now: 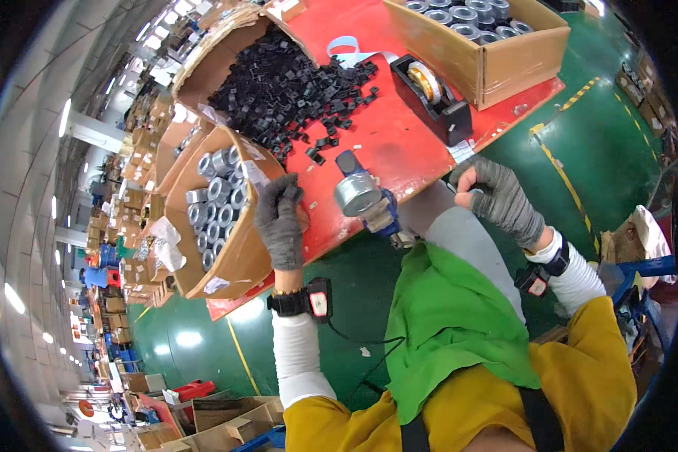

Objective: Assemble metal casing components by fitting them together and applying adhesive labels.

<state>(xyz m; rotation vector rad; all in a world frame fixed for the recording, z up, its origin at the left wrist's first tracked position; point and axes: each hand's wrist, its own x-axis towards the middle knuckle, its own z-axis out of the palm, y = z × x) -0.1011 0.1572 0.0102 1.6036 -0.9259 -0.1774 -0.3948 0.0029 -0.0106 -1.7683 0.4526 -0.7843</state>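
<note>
My left hand [280, 222], in a grey knit glove, is at the wall of the box of metal cylinders. Its fingers are pressed together; whatever they pinch is hidden. By the table's right edge, just below a white label strip [462, 151], my gloved right hand [497, 197] is closed, with bare thumb and fingertip showing. Something small and dark shows at its fingertips, too unclear to name. Between the hands a silver metal cylinder [358, 194] sits at a blue vise [382, 216] on the table edge. A black part [347, 162] stands just behind the cylinder.
Black plastic clips [294, 94] spill from a tipped carton onto the red table [399, 147]. A cardboard box [241, 252] of metal cylinders stands at left, another box [497, 71] at far right. Beside that is a black tape dispenser [433, 102].
</note>
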